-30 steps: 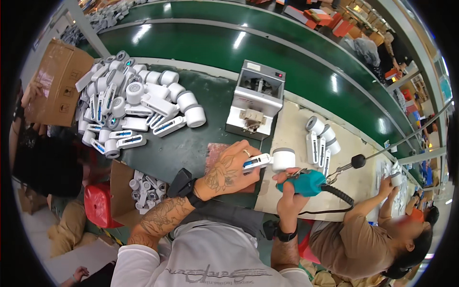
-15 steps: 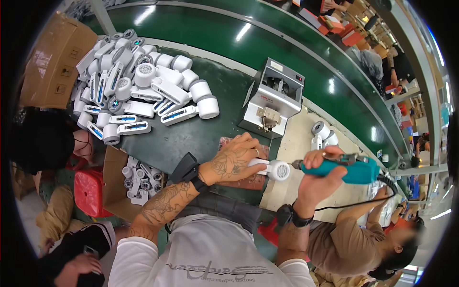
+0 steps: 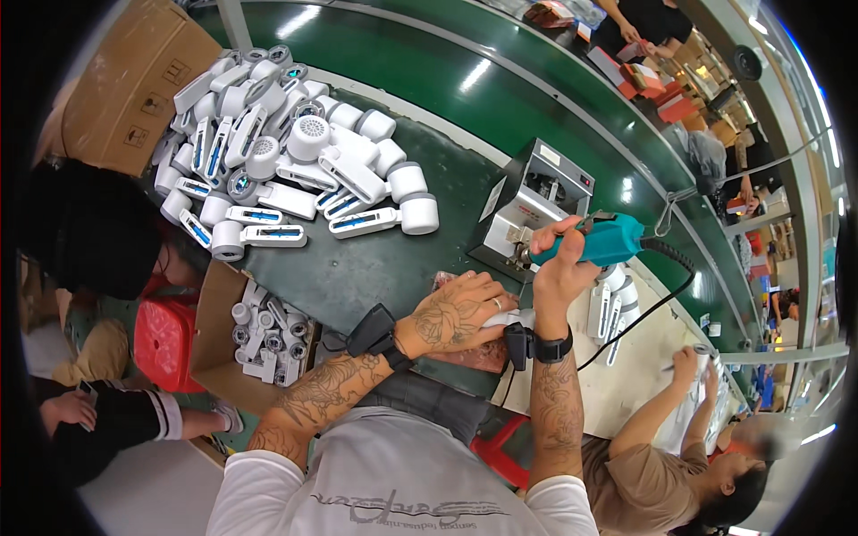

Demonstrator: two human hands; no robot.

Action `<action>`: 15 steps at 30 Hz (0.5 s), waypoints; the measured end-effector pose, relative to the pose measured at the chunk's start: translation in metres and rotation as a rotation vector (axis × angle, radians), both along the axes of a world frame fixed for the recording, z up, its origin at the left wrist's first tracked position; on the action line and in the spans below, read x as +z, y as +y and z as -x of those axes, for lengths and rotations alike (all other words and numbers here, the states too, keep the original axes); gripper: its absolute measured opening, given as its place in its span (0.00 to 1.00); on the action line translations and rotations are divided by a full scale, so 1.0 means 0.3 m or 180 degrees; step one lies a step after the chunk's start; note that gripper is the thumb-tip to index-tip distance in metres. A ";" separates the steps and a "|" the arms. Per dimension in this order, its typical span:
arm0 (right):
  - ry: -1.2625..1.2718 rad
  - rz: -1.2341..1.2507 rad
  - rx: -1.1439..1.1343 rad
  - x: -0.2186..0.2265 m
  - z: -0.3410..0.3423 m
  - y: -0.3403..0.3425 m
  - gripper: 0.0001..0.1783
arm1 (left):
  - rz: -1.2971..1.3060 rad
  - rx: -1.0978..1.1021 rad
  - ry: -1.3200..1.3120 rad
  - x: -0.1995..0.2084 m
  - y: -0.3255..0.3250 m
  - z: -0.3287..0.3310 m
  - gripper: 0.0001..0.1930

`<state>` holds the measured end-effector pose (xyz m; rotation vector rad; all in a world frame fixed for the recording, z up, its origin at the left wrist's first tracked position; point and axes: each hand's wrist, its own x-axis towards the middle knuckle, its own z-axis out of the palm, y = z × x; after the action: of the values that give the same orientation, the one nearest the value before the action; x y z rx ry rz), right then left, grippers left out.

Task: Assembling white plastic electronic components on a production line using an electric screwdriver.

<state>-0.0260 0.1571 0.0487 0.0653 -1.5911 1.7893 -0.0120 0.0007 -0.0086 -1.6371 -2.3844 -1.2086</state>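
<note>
My left hand [image 3: 456, 313] lies over a white housing [image 3: 511, 318] with a slim handle, fingers wrapped on it above a reddish pad [image 3: 474, 354]. The housing's round grilled head, seen a moment earlier, is now behind my right wrist. In my right hand [image 3: 561, 268] is a teal electric screwdriver [image 3: 594, 241], gripped around its body. Its tip end points at the front of a grey metal screw feeder [image 3: 536, 210]; the tip itself is hard to make out.
A heap of white housings [image 3: 308, 134], some showing blue insides, covers the left of the dark green table [image 3: 357, 277]. More stand at the right [image 3: 612, 304]. An open carton [image 3: 210, 348] of parts sits below, beside a red stool [image 3: 165, 344]. Co-workers sit at both sides.
My right hand has carried the electric screwdriver up and left, from beside the housing's round head to the screw feeder. My left hand stays on the housing. The whole view has shifted slightly.
</note>
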 end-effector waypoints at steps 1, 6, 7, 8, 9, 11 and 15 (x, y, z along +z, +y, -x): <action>-0.0040 0.0027 0.0037 0.003 0.000 0.002 0.26 | 0.0000 -0.0013 -0.0009 0.002 0.000 -0.001 0.18; -0.0338 0.0324 0.0250 0.018 -0.044 -0.026 0.19 | 0.0007 0.0143 -0.0072 -0.003 -0.008 0.001 0.19; -0.0366 0.0315 0.0253 0.028 -0.076 -0.026 0.19 | -0.0003 0.0147 -0.0099 -0.007 -0.004 -0.001 0.19; -0.0365 0.0376 0.0197 0.037 -0.113 -0.023 0.20 | -0.0072 0.0168 0.0016 -0.011 -0.001 -0.001 0.20; -0.0346 0.0433 0.0132 0.053 -0.147 -0.014 0.21 | -0.0146 0.0177 0.0149 -0.006 0.008 0.003 0.22; -0.0396 0.0376 0.0109 0.051 -0.198 0.002 0.28 | -0.0090 0.0154 0.0074 0.001 0.008 0.005 0.22; -0.0613 0.0066 -0.0042 0.033 -0.220 0.007 0.34 | -0.0140 0.0181 0.0086 -0.003 0.004 0.006 0.22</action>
<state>0.0399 0.1591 0.0585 -0.1307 -1.7016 1.8474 -0.0139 0.0019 -0.0096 -1.5523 -2.3537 -1.2126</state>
